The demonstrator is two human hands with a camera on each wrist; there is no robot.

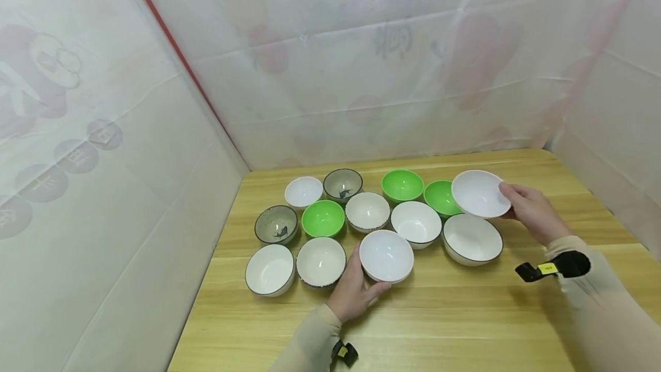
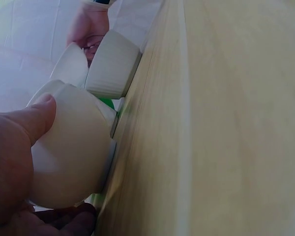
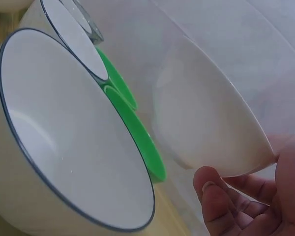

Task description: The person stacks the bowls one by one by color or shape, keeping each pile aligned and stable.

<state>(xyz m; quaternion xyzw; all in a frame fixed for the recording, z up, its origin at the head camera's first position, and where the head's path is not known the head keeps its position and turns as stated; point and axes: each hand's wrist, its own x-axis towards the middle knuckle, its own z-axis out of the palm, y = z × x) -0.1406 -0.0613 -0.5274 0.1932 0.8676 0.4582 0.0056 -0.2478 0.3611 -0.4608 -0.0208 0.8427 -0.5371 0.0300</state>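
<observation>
My right hand (image 1: 534,211) pinches the rim of a plain white bowl (image 1: 480,193), holding it raised at the right. In the right wrist view this bowl (image 3: 201,108) hangs tilted, fingers under its side. A larger white bowl with a dark rim (image 1: 472,241) stands just below it. My left hand (image 1: 355,289) grips another plain white bowl (image 1: 386,257) at the front middle, its thumb on the near side. The left wrist view shows that bowl's outside (image 2: 73,142), with fingers beneath it, close over the table.
Several bowls stand close together on the wooden table (image 1: 413,326): green ones (image 1: 323,220), grey patterned ones (image 1: 276,225), and white dark-rimmed ones (image 1: 269,270). A small white bowl (image 1: 303,193) sits at the back left. Fabric walls (image 1: 361,73) enclose the back and sides.
</observation>
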